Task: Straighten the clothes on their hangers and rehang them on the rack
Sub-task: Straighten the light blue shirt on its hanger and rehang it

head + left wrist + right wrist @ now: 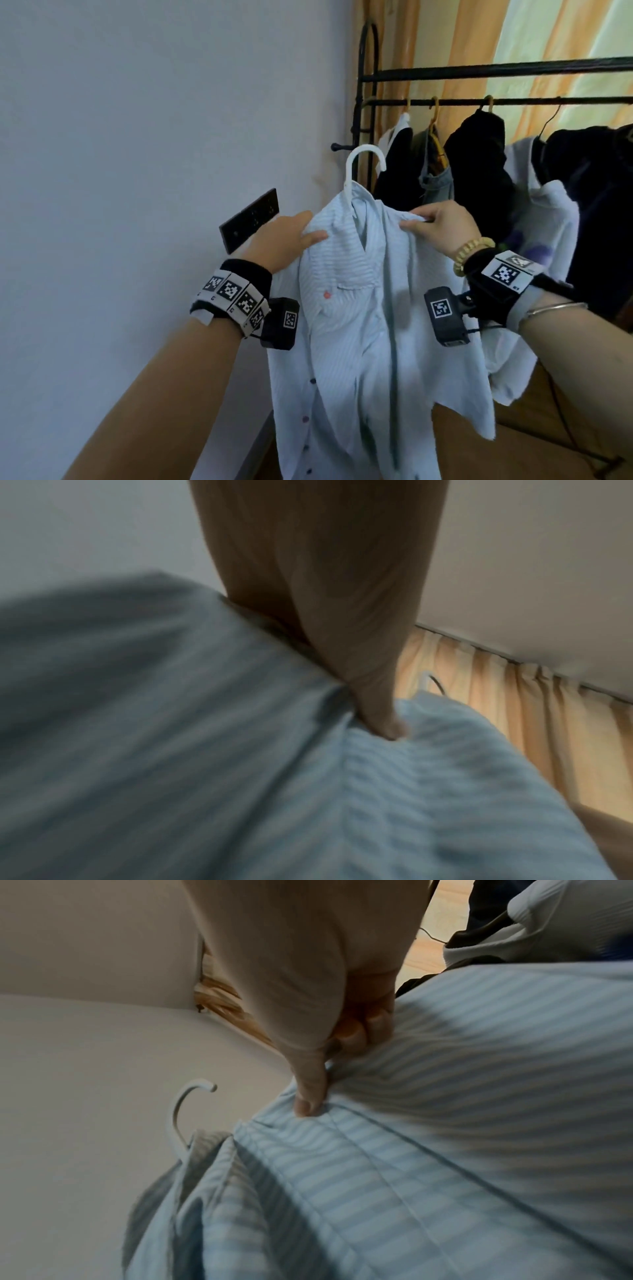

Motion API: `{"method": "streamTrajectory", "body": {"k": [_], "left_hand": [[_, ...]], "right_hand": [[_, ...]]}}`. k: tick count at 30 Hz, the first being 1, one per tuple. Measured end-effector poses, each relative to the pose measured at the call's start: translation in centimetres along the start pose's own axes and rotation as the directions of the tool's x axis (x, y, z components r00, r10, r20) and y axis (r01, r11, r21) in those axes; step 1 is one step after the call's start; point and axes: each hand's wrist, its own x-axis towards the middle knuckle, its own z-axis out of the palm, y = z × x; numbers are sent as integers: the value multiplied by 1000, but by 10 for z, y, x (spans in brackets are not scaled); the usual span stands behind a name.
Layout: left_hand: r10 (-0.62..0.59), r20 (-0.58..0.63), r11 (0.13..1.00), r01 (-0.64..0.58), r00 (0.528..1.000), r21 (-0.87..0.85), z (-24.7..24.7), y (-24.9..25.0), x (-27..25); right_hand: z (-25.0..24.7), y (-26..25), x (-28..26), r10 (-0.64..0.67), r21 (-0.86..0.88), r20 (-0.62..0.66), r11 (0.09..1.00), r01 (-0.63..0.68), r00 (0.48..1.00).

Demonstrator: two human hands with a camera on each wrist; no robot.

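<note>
Right now the pale blue striped shirt (359, 308) hangs off its white hanger (356, 164) in mid-air, just short of the black rack (496, 101), held up at both shoulders. The left hand (284, 243) grips one shoulder, thumb on the front and fingers hidden behind the cloth; the right hand (442, 222) pinches the other between thumb and curled fingers. I'd worry that an uneven tug slides the fabric off the hanger, or that the free hook misses the rail among the crowded dark clothes (479, 164).
</note>
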Motion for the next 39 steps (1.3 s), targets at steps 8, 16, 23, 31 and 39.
{"method": "streamTrajectory", "body": {"k": [8,16,23,31,39], "left_hand": [[86,-291,996,-90,953,0,-1,18,4],[76,-373,977,-144,925,-158,-23,19,17],[136,-380,948,-231,915,-217,-26,8,19],[107,-294,990,-76,950,116,-22,-31,28],[216,-109,959,-190,970,212,-10,-25,29]], "right_hand": [[-21,-14,-25,64,95,-135,994,-51,989],[1,30,-49,473,220,-104,869,-444,875],[5,4,-35,353,135,-117,932,-337,928],[-24,7,-28,432,349,-219,872,-343,875],[-59,-6,4,385,255,-195,908,-333,902]]}}
